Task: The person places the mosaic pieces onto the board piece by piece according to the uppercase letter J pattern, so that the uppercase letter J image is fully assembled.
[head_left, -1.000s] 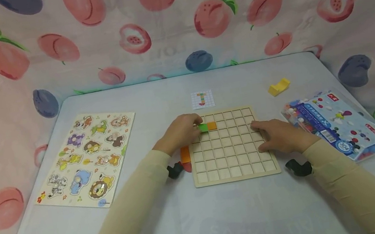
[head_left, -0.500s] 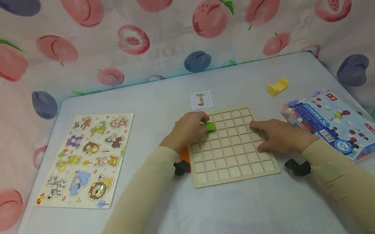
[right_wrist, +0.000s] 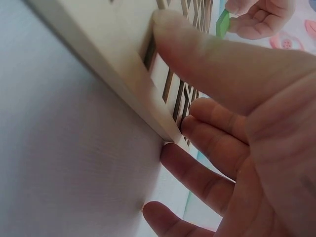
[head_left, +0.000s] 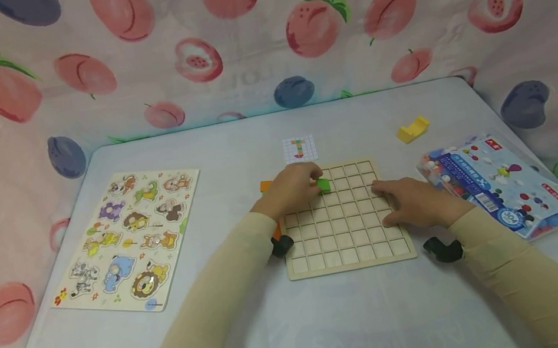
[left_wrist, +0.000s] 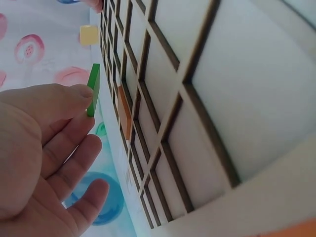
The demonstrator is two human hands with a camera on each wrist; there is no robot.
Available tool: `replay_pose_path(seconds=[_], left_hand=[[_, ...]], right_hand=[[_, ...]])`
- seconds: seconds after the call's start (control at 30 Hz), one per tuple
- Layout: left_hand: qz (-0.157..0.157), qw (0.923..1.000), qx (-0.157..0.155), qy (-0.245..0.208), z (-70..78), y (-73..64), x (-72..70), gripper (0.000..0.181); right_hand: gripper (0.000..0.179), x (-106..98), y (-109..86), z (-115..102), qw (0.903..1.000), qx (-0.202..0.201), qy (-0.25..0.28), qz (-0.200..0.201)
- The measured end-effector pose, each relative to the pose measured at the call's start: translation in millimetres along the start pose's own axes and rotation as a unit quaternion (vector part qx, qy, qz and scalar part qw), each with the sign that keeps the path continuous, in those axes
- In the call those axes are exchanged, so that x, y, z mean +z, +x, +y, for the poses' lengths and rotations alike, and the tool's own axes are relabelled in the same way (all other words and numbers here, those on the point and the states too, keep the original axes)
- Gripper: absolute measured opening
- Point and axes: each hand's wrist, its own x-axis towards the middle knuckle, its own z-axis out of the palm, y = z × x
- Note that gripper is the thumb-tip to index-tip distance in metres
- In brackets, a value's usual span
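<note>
Thumb and fingertips of my left hand [head_left: 290,189] pinch a green square tile [head_left: 323,185] over the upper part of the wooden grid board [head_left: 350,241]. Seen from the left wrist, the green tile [left_wrist: 94,90] is tilted on edge and apart from the board. An orange tile [left_wrist: 124,113] lies in one of the grid cells there; the left hand covers it in the head view. On the board's right side rests my right hand [head_left: 422,200], thumb on the frame and fingers along the edge.
Orange pieces [head_left: 266,186] peek out left of the board, partly behind the left arm. A pattern card [head_left: 300,149] lies behind the board. Farther right are a yellow piece [head_left: 413,129] and a clear box of parts [head_left: 505,184]. An animal puzzle board [head_left: 128,243] lies at left.
The left hand has moved right across the board with the green tile, which was beside the orange tile and now hides it in the head view. The right hand stays put.
</note>
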Motion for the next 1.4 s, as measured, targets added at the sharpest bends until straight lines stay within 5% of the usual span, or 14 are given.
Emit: replay_pose_path(seconds=[1.4], left_hand=[[0.000, 0.9998, -0.014, 0.016, 4.8, 12.4, 16.3, 0.031]], right_hand=[[0.076, 0.8, 0.3, 1.5, 1.0000, -0.001, -0.003, 0.001]])
